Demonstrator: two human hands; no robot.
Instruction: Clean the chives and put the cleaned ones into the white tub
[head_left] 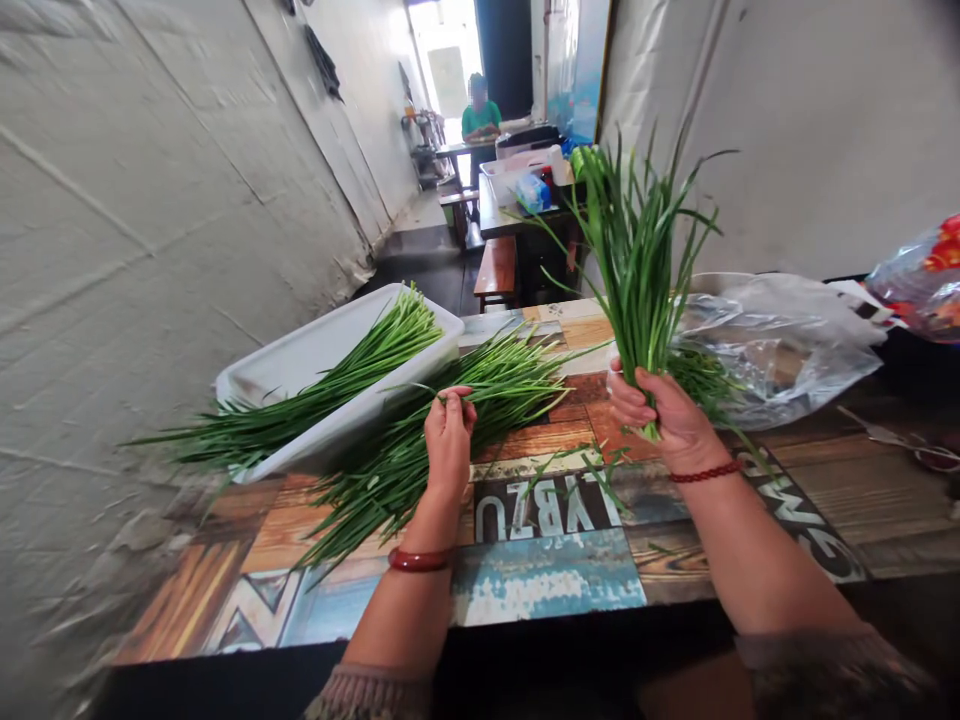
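My right hand (pixel 660 410) is wrapped round the lower end of a bunch of garlic chives (pixel 637 250), whose long green leaves fan upward. My left hand (pixel 450 425) is closed in a pinch, with a thin chive blade (pixel 421 388) at its fingertips. Behind and beside that hand a loose pile of garlic chives (pixel 502 385) lies on the patterned table (pixel 547 580). More chives (pixel 360 365) rest in a white plastic tub (pixel 300 345) at the left, their leaves hanging over its near end. Small chive scraps (pixel 592 480) are scattered between my hands.
A clear plastic bag (pixel 787 350) lies at the right, with green trimmings (pixel 701 380) beside it. Further right is a red-patterned package (pixel 926 280). Beyond the table stand a wooden bench (pixel 497 268) and a laden second table. A person in green (pixel 480 118) sits far back.
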